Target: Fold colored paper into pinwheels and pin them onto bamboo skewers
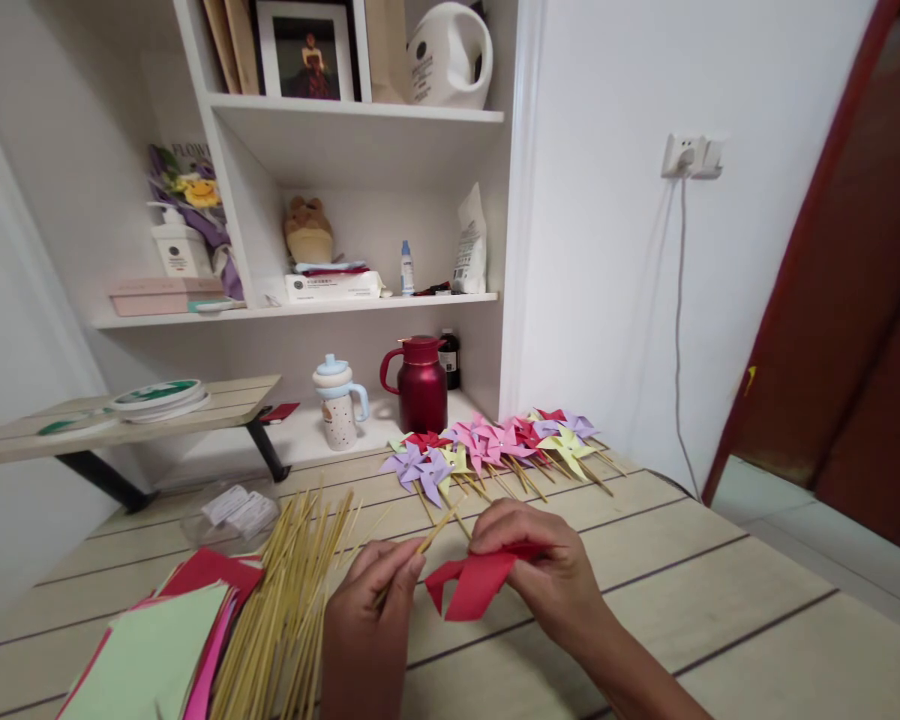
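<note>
My left hand (381,600) pinches a thin bamboo stick (441,527), its tip pointing up and to the right. In my right hand (544,565) is a red paper pinwheel (480,585) with its blades folded and hanging down on the left. The stick and the red paper are close together above the table, and I cannot tell whether they touch. A pile of bamboo sticks (289,590) lies left of my left hand. Beyond both hands, several finished paper pinwheels (487,445) on sticks lie in lilac, pink, red and yellow.
Stacked coloured paper (150,640) lies at the front left, near a clear dish (232,515) with white packets. A small raised stand (240,395) is at the left. Behind the table (720,600) stand a patterned cup (339,410) and a dark red jug (422,390).
</note>
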The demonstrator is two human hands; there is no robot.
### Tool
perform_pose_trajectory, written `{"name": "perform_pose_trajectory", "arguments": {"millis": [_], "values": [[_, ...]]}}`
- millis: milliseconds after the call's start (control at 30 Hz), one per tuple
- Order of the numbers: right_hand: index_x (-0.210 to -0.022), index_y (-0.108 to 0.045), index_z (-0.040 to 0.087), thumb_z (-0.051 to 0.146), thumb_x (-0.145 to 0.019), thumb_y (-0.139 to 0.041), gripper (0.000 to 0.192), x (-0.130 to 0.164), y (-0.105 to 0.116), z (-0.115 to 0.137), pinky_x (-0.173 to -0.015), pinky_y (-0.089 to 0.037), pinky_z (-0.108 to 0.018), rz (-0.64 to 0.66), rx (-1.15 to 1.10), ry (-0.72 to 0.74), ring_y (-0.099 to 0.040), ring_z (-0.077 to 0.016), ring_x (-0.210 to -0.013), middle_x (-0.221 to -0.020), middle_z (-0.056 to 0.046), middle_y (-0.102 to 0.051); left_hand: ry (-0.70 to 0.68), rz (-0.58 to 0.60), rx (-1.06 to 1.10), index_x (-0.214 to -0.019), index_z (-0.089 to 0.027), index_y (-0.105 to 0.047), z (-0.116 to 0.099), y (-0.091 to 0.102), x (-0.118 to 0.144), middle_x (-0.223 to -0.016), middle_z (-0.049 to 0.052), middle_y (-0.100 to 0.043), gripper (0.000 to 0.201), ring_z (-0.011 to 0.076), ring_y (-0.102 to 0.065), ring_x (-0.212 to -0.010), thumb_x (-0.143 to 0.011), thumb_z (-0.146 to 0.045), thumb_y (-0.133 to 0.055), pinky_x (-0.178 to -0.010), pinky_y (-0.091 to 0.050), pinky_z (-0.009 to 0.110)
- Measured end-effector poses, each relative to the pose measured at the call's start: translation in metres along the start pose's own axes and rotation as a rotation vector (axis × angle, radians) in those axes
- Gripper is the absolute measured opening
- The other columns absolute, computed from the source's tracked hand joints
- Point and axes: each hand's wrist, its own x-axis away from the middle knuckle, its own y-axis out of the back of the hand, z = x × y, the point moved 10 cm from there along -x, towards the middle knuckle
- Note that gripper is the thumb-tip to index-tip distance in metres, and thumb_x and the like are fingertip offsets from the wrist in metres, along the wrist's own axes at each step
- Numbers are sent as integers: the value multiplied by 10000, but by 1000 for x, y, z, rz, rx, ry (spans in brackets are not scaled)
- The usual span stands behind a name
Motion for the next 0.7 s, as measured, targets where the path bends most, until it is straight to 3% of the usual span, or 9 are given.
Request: {"name": "perform_pose_trajectory", "arguments": {"millis": [200, 400, 533, 700], "values": [[-790, -747, 248, 5, -766, -655, 261, -1, -4, 6, -643, -484, -259, 34, 0, 12, -640, -151, -711, -726, 1, -703, 106, 74, 39, -936, -209, -772, 5, -9, 5, -891, 66, -749, 344, 221, -686, -807, -852, -479, -577, -749, -545, 304], [-793, -752, 240, 24, -774, -645, 242, -3, -3, 14, -620, -486, -249, 30, -10, 40, -635, -143, -680, -723, -4, -701, 162, 50, 107, -893, -199, -745, -1, -12, 11, -853, 39, -737, 374, 185, -635, -702, -840, -526, -573, -629, -484, 251], [-778, -755, 230, 50, -783, -653, 207, -3, 0, 17, -624, -493, -269, 14, -7, 44, -636, -158, -685, -711, -16, -699, 143, 125, 121, -844, -187, -728, -4, -20, 11, -690, 13, -661, 368, 179, -585, -646, -844, -521, -573, -636, -477, 254], [-777, -762, 232, 53, -784, -654, 209, -3, 2, 19, -625, -501, -279, 3, 7, 27, -644, -168, -691, -716, -24, -705, 84, 212, 61, -765, -206, -679, -9, -26, 10, -660, 9, -610, 414, 189, -565, -638, -871, -567, -505, -609, -470, 260]]}}
